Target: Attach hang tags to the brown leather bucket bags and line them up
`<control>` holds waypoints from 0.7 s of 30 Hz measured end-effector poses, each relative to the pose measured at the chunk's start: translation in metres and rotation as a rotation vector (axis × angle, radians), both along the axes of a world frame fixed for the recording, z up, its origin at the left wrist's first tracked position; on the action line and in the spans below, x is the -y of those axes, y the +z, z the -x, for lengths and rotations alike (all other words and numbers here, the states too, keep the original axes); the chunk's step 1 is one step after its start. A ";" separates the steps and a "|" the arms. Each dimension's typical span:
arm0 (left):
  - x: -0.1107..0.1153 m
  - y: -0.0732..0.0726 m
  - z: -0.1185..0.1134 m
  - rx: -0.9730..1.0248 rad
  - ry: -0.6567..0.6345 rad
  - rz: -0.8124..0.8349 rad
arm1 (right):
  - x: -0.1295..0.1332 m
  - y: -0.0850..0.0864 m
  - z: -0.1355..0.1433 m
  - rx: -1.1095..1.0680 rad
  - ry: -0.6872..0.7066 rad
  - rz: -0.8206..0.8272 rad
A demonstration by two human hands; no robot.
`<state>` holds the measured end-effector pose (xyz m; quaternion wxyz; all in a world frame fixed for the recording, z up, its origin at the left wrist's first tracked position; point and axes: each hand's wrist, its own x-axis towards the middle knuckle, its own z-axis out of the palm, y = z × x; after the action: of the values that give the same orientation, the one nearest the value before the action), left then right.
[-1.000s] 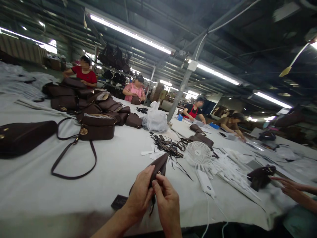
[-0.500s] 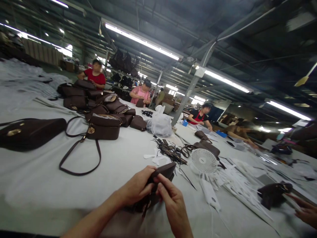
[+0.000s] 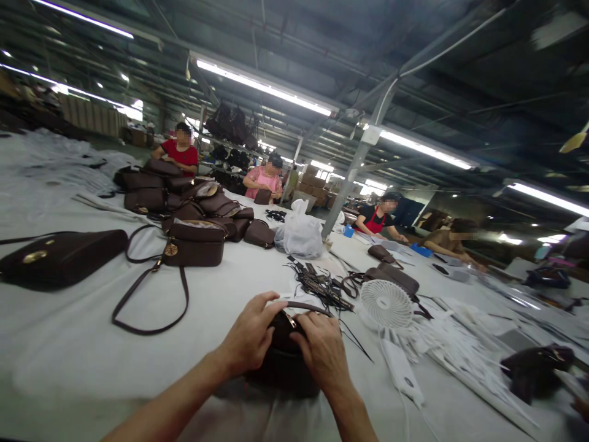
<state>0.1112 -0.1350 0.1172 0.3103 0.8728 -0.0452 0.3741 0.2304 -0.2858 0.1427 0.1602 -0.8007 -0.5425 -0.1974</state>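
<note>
A dark brown bag (image 3: pixel 285 371) stands on the pale table cover in front of me, its zipped top facing up. My left hand (image 3: pixel 251 334) grips the bag's top left edge, thumb on the near side. On the right, my right hand (image 3: pixel 322 347) is closed over the top edge beside the metal zipper end (image 3: pixel 289 319). A thin dark strap or edge (image 3: pixel 306 305) curves behind my fingers. Just beyond the bag lies a heap of black straps and tags (image 3: pixel 317 282).
A white fan (image 3: pixel 386 307) stands right of my hands, near white strips (image 3: pixel 464 344). Left are a bag with a looped strap (image 3: pixel 196 242), a larger bag (image 3: pixel 64 255) and piled bags. A white plastic bag (image 3: pixel 300 233) sits ahead. Several people work around the tables.
The bag has turned so its zipped top shows. My right hand has moved from the bag's front onto its top edge. My left hand has shifted slightly left. The view has shifted a little.
</note>
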 end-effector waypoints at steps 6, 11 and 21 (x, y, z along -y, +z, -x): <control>0.030 -0.007 -0.005 0.078 0.275 -0.277 | 0.002 -0.022 0.009 0.009 -0.007 -0.092; 0.024 -0.005 -0.010 0.111 0.279 -0.278 | 0.003 -0.033 0.006 0.024 0.020 -0.126; 0.013 0.028 -0.003 -0.248 0.434 -0.397 | -0.005 -0.027 0.011 0.077 -0.158 0.019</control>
<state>0.1142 -0.1485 0.1451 0.0499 0.9445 0.1081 0.3062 0.2193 -0.2811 0.1161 0.1158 -0.8342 -0.4852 -0.2350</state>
